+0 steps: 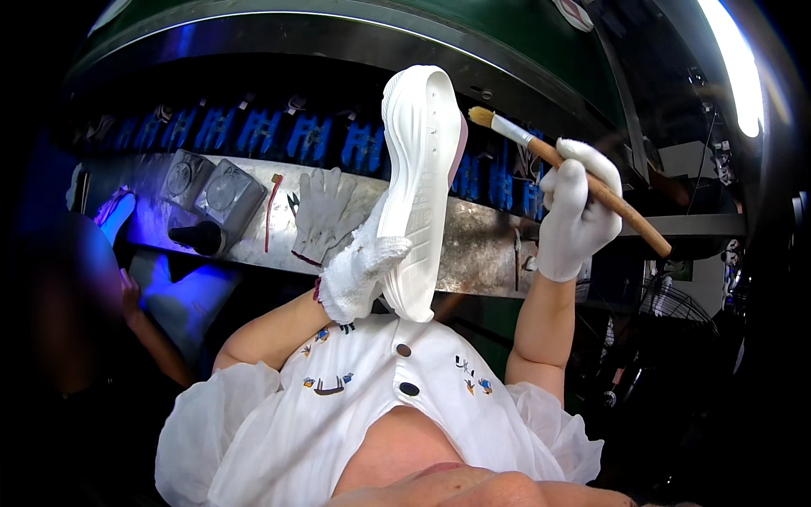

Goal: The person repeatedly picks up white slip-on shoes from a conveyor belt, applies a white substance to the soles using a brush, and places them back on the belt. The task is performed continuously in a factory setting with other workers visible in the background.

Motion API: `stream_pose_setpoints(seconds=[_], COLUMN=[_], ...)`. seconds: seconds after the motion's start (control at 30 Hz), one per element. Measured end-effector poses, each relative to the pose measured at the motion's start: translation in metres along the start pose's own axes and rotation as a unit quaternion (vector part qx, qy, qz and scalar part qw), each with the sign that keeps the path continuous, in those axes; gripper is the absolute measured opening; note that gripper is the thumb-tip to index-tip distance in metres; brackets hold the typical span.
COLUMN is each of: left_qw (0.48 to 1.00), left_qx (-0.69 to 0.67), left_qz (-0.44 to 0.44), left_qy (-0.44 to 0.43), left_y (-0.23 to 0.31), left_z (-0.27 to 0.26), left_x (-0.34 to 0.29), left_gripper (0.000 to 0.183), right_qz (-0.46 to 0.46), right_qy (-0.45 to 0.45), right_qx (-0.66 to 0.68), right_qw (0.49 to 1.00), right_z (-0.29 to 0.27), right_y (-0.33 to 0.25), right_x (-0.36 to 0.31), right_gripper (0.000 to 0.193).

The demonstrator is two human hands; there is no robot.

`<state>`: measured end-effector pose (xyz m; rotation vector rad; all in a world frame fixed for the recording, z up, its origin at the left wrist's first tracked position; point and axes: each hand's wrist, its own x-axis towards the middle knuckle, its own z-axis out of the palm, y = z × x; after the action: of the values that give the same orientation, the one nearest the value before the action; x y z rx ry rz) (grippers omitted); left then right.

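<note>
A white shoe sole [420,169] is held up in front of me, standing lengthwise with its ridged side wall and hollow inner face showing. My left hand [359,269], in a white knit glove, is closed around its lower part. In my gloved right hand [574,203] is a paintbrush [597,188] with a wooden handle, a metal collar and pale bristles. The bristles point toward the upper part of the sole and stay a little apart from it.
A metal bench [481,241] runs behind the sole. On its left stand two square containers [228,198], a dark nozzle-like piece [196,237], a red-handled brush [273,211] and a spare glove [323,211]. Blue racks [308,139] line the back below a green conveyor [507,34]. Another person's hand [129,291] is at left.
</note>
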<state>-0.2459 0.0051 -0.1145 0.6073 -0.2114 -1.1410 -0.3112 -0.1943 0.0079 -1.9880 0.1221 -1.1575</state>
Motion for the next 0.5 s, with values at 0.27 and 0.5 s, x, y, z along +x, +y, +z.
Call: stream_pose_setpoints(seconds=[0.27, 0.5], left_qw=[0.998, 0.976], left_qx=[-0.057, -0.133], left_qz=[-0.032, 0.111], left_qy=[-0.001, -0.134], left_y=[0.010, 0.057], left_z=[-0.002, -0.005], left_x=[-0.003, -0.001], left_gripper=[0.084, 0.085], right_qz=[-0.028, 0.041], right_qy=[-0.098, 0.055], right_qx=[-0.093, 0.074], right_qw=[0.990, 0.995], right_z=[-0.004, -0.005], right_y=[0.004, -0.009], right_x=[-0.027, -0.058], right_gripper=[0.012, 0.020])
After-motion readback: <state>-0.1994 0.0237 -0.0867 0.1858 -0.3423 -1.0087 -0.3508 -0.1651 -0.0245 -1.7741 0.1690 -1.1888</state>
